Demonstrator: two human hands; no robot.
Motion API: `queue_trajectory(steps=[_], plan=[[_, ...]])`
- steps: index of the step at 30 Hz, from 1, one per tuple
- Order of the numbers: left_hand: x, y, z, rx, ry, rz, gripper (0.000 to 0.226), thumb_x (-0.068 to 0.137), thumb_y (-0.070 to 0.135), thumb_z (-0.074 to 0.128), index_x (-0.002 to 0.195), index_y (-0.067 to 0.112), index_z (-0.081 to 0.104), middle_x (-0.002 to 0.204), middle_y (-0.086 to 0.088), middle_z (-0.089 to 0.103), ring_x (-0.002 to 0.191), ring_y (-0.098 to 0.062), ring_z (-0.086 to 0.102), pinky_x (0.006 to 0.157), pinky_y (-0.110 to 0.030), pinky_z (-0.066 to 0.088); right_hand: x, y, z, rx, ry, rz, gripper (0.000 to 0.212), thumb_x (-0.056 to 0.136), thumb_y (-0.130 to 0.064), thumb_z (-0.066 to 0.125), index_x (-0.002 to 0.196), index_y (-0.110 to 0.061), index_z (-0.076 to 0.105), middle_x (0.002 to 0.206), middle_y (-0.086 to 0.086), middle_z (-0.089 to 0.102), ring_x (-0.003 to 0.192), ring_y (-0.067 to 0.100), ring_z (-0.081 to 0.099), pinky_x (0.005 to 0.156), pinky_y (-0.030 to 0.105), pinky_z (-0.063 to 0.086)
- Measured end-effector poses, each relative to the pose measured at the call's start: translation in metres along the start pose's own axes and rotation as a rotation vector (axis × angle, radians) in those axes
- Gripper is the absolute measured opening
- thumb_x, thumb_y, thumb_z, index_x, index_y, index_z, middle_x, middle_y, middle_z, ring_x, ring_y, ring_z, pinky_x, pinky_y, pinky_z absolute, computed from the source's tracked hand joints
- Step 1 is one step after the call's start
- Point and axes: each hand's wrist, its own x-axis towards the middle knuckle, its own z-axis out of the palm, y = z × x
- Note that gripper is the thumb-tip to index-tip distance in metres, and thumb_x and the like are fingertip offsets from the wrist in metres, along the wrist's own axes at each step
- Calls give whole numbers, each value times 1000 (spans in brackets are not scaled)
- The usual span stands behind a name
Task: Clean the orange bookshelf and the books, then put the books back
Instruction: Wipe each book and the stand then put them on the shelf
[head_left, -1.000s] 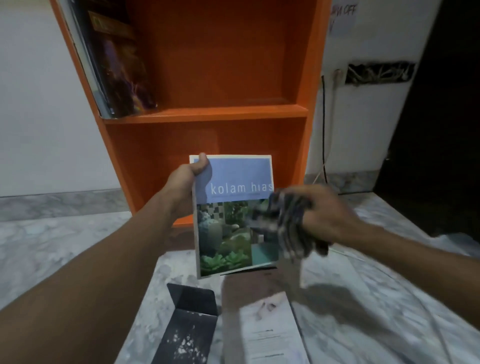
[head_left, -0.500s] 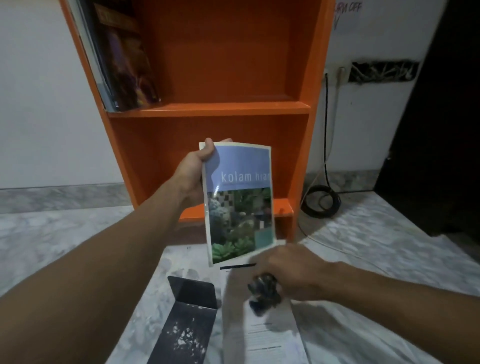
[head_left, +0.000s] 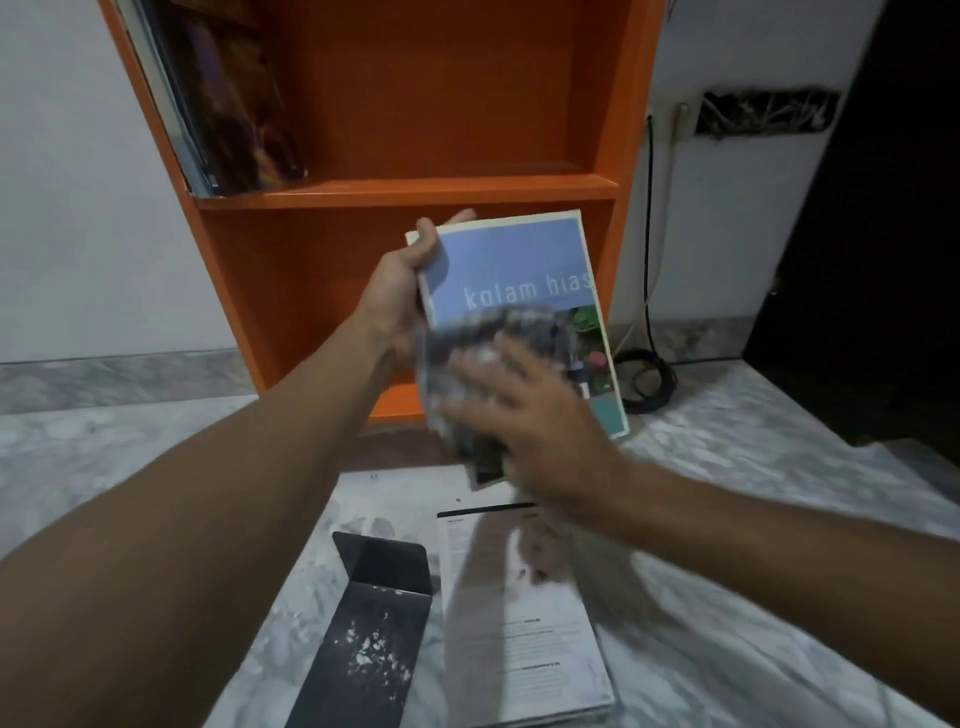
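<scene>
- gripping the book (head_left: 511, 254) by its corner, my left hand (head_left: 397, 296) bares the cover for wiping.
- right hand (head_left: 540, 421) on the cloth (head_left: 462, 348); grip blurred, i cannot tell.

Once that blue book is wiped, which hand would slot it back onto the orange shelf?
Probably the left hand: it grips the book by its top corner, right in front of the bookshelf. The right hand is busy holding the cloth against the cover.
</scene>
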Motion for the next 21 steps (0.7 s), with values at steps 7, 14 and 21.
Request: queue_trajectory(steps=[7, 14, 21], plan=[[-3, -5, -24, 281, 340, 24, 33, 94, 45, 58, 106, 15, 68, 95, -6, 77, 80, -27, 75, 69, -40, 61, -48, -14, 28, 285, -878, 96, 43, 79, 6, 54, 110, -17, 72, 119, 3, 65, 108, 21, 55, 73, 24, 45], [17, -21, -33, 506, 584, 105, 44, 93, 46, 59, 102, 4, 61, 87, -3, 61, 76, -21, 58, 76, -38, 49, -45, 4, 64, 485, -1221, 356, 36, 87, -3, 52, 121, -11, 61, 125, 16, 60, 103, 32, 57, 82, 35, 53], [27, -26, -43, 495, 621, 166, 36, 100, 37, 49, 114, 4, 56, 82, -2, 57, 66, -15, 52, 53, -21, 40, -72, 32, 118, 262, -1135, 382, 68, 92, -8, 57, 152, -15, 26, 150, 16, 38, 121, 30, 47, 95, 26, 45]])
